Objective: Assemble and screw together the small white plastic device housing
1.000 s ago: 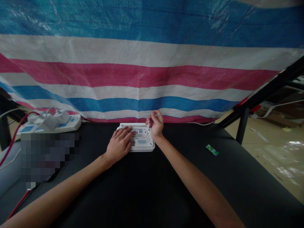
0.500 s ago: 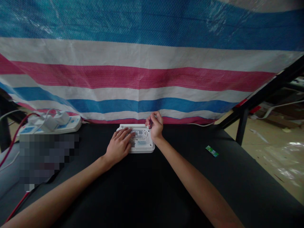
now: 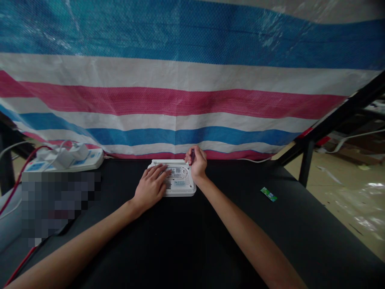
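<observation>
A white plastic device with labels, small vent holes and a white bar along its far edge lies on the black table. My left hand rests on the device's left part, palm down with its fingers spread. At the far right corner of the device, my right hand is closed around a small dark, reddish tool. The tool's lower end points down at that corner; its tip is too small to make out.
A white power strip with plugs and cables stands at the back left, near a pixelated dark item. A green packet lies to the right. A striped tarp hangs behind; black frame bars stand right.
The view has shifted slightly, so the scene sits a little lower. The fingers of my right hand have turned slightly around the tool. My left hand stays on the device.
</observation>
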`<action>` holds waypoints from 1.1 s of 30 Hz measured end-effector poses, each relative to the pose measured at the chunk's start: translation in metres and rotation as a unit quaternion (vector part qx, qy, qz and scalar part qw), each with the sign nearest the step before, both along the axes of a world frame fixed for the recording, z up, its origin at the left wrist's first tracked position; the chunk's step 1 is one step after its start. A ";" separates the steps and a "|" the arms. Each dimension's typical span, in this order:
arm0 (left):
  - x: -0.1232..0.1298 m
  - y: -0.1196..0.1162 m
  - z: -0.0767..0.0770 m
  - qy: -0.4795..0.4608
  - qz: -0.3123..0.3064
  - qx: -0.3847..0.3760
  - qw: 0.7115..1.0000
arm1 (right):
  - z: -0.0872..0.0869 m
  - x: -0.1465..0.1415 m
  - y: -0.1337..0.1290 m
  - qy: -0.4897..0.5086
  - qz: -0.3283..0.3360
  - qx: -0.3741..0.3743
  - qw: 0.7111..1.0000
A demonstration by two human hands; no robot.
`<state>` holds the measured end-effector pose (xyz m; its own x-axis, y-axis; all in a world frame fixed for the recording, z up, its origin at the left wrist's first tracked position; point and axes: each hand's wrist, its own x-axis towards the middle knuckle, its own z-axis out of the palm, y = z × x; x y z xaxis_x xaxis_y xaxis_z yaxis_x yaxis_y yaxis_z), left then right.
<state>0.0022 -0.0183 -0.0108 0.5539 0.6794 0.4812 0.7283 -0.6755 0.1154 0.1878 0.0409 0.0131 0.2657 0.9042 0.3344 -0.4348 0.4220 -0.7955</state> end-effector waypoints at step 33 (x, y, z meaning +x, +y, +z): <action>0.000 0.001 -0.003 -0.010 -0.007 0.012 1.000 | 0.003 0.000 -0.004 0.002 -0.013 -0.031 0.999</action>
